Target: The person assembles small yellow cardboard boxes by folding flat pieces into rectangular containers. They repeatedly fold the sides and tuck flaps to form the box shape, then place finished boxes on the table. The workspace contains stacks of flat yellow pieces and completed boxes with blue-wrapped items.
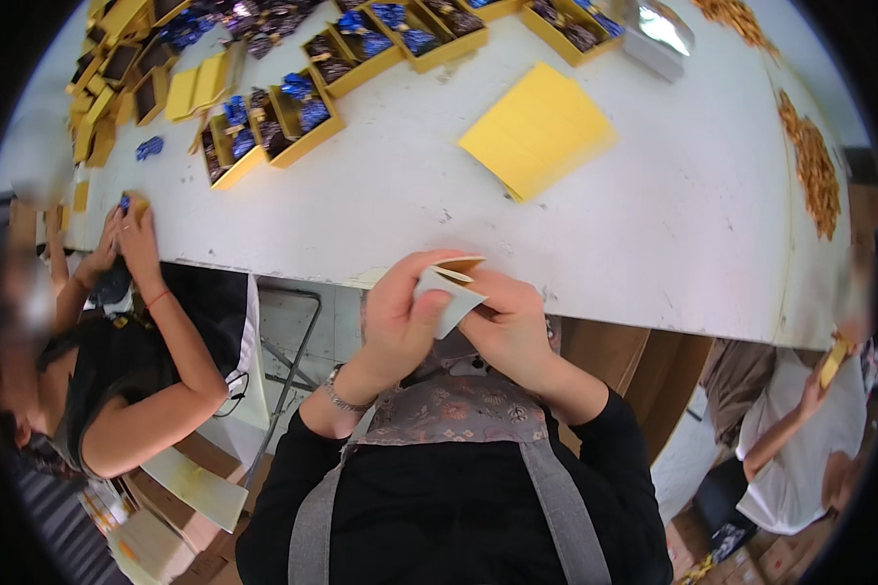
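The left hand and right hand both pinch a small folded card piece — white outside, tan inside — held just below the near edge of the white desk. Farther up the desk lie a stack of yellow sheets and open yellow boxes — a co-worker's hands work at the left.

The fingers of both hands cover most of a small folded card, hiding its lower half. Yellow boxes at the bench's far left corner run out of frame, their contents too small to tell. Co-workers' faces at both sides are blurred.
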`<state>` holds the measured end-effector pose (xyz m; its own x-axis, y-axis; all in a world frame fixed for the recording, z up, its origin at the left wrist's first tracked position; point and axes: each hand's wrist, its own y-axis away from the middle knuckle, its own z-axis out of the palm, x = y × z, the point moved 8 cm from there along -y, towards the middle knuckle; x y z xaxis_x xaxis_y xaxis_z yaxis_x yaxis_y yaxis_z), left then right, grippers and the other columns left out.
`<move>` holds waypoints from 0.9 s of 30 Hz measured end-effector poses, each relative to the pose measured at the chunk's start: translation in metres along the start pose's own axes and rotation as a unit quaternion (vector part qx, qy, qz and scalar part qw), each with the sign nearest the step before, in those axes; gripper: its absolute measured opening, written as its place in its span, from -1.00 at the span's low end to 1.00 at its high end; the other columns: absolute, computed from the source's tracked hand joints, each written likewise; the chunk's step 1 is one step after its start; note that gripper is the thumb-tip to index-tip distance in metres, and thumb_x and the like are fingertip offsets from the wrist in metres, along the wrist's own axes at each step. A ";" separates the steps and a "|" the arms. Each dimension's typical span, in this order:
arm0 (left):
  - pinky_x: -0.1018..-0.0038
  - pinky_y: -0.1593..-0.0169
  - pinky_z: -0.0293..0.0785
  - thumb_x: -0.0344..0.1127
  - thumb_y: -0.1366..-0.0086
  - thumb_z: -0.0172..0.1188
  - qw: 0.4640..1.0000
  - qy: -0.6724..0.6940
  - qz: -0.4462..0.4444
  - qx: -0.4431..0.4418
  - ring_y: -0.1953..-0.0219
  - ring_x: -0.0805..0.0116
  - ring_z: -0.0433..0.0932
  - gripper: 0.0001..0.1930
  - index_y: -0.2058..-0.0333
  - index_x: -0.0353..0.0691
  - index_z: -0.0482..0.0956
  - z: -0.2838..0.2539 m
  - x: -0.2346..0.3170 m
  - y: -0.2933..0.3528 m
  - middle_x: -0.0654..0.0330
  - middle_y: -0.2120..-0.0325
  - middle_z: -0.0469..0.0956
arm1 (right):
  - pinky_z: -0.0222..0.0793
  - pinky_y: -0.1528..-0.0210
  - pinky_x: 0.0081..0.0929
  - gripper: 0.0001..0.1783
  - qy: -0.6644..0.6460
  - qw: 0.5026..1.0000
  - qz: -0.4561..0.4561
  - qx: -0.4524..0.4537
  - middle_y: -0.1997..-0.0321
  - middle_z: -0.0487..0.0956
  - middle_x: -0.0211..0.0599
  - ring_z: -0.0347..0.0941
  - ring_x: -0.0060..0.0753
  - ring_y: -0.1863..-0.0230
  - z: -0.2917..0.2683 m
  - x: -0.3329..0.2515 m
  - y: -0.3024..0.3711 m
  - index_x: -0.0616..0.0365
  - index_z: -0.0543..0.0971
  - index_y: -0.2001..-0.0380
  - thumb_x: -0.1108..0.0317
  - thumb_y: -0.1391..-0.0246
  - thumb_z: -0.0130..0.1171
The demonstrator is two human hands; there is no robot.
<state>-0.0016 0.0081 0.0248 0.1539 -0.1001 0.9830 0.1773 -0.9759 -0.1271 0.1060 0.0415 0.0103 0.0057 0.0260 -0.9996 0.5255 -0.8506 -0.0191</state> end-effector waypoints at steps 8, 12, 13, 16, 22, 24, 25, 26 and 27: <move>0.44 0.44 0.44 -0.15 -0.15 0.22 0.957 -0.191 0.216 0.022 0.52 0.19 0.50 -0.70 0.24 -0.25 0.58 -0.011 0.033 -0.021 0.18 0.46 0.58 | 0.33 0.49 -0.55 -0.86 0.057 0.995 -0.017 0.076 0.48 0.57 -0.20 0.47 -0.35 0.53 -0.014 -0.008 -0.008 0.22 0.62 0.41 0.55 0.15 0.27; 0.46 0.50 0.38 -0.20 -0.16 0.23 0.947 -0.226 0.224 0.045 0.59 0.30 0.41 -0.75 0.30 -0.27 0.60 -0.023 0.037 -0.021 0.18 0.55 0.54 | 0.37 0.45 -0.56 -0.80 0.199 0.971 -0.112 0.072 0.49 0.58 -0.30 0.48 -0.45 0.50 -0.004 -0.031 -0.008 0.22 0.63 0.40 0.57 0.21 0.31; 0.47 0.52 0.36 -0.21 -0.17 0.22 0.949 -0.224 0.215 0.056 0.60 0.35 0.39 -0.76 0.32 -0.28 0.60 -0.026 0.034 -0.020 0.17 0.58 0.52 | 0.38 0.45 -0.56 -0.79 0.215 0.967 -0.133 0.039 0.47 0.58 -0.30 0.48 -0.47 0.49 0.002 -0.035 -0.012 0.22 0.62 0.38 0.57 0.21 0.31; 0.51 0.47 0.37 -0.20 -0.28 0.09 0.994 -0.017 -0.007 0.107 0.53 0.45 0.42 -0.73 0.29 -0.33 0.55 -0.049 -0.005 -0.028 0.21 0.54 0.53 | 0.38 0.45 -0.55 -0.73 0.226 0.963 -0.149 -0.001 0.39 0.57 -0.29 0.47 -0.48 0.45 0.002 -0.049 -0.025 0.22 0.59 0.30 0.53 0.19 0.32; 0.36 -0.08 0.36 0.08 -0.42 -0.30 0.890 0.444 -0.095 0.044 0.02 0.24 0.47 -0.43 -0.05 -0.37 0.30 -0.040 -0.009 -0.050 0.08 0.06 0.46 | 0.39 0.40 -0.54 -0.59 0.067 0.997 -0.024 -0.013 0.16 0.51 -0.19 0.45 -0.45 0.29 0.015 -0.064 -0.061 0.23 0.44 0.06 0.44 0.02 0.24; 0.33 -0.13 0.31 0.11 -0.42 -0.35 0.920 0.386 -0.058 0.042 -0.02 0.22 0.44 -0.39 -0.09 -0.36 0.27 -0.053 0.010 -0.059 0.08 0.04 0.44 | 0.39 0.38 -0.56 -0.57 0.105 0.992 -0.057 -0.044 0.10 0.49 -0.16 0.45 -0.45 0.24 0.028 -0.062 -0.082 0.23 0.41 0.00 0.42 -0.03 0.20; 0.33 -0.15 0.29 0.11 -0.42 -0.37 0.951 0.306 -0.036 0.038 -0.03 0.22 0.43 -0.39 -0.11 -0.36 0.25 -0.065 0.018 -0.063 0.08 0.04 0.44 | 0.38 0.37 -0.55 -0.67 0.108 0.994 -0.012 -0.024 0.19 0.53 -0.18 0.46 -0.45 0.29 0.028 -0.062 -0.088 0.24 0.46 0.07 0.43 -0.08 0.13; 0.32 -0.17 0.26 0.11 -0.42 -0.39 0.975 0.218 -0.016 0.042 -0.03 0.22 0.43 -0.38 -0.12 -0.35 0.24 -0.082 0.021 -0.065 0.09 0.03 0.44 | 0.37 0.36 -0.54 -0.71 0.108 0.994 -0.025 -0.016 0.25 0.53 -0.20 0.46 -0.45 0.32 0.032 -0.068 -0.099 0.24 0.47 0.10 0.43 -0.08 0.11; 0.52 0.01 0.33 0.02 -0.44 -0.31 0.994 0.032 0.049 0.090 0.10 0.44 0.41 -0.48 -0.06 -0.34 0.30 -0.107 0.029 -0.069 0.14 0.13 0.41 | 0.37 0.36 -0.53 -0.74 0.111 0.993 -0.040 -0.009 0.31 0.53 -0.22 0.46 -0.45 0.35 0.036 -0.075 -0.112 0.24 0.48 0.13 0.43 -0.09 0.10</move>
<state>-0.1133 0.0517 0.0763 0.1184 -0.2113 0.9702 0.3359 -0.9110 -0.2394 0.0161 0.1156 0.0865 0.1504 0.2095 -0.9662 0.5465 -0.8320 -0.0953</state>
